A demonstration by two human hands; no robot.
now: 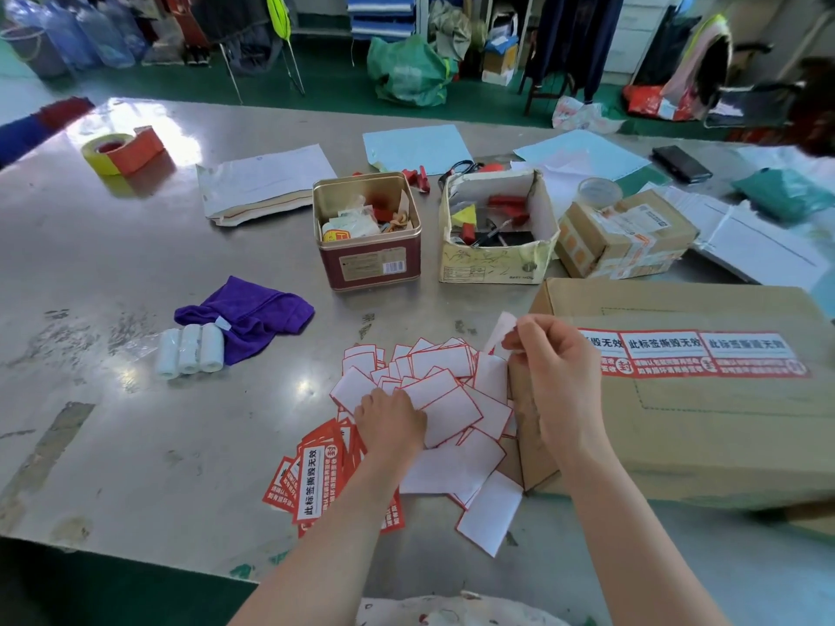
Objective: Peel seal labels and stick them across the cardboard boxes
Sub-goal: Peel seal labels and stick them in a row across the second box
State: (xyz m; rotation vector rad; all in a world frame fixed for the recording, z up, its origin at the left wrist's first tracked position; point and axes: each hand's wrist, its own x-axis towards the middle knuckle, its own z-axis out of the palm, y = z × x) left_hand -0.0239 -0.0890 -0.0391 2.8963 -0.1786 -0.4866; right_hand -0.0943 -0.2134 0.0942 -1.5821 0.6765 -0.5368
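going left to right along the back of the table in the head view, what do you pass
yellow tape roll → white paper stack → red tin → open white box → taped parcel → black phone

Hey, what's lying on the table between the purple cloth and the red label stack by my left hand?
In the head view, between the purple cloth and the red label stack lies only bare metal table.
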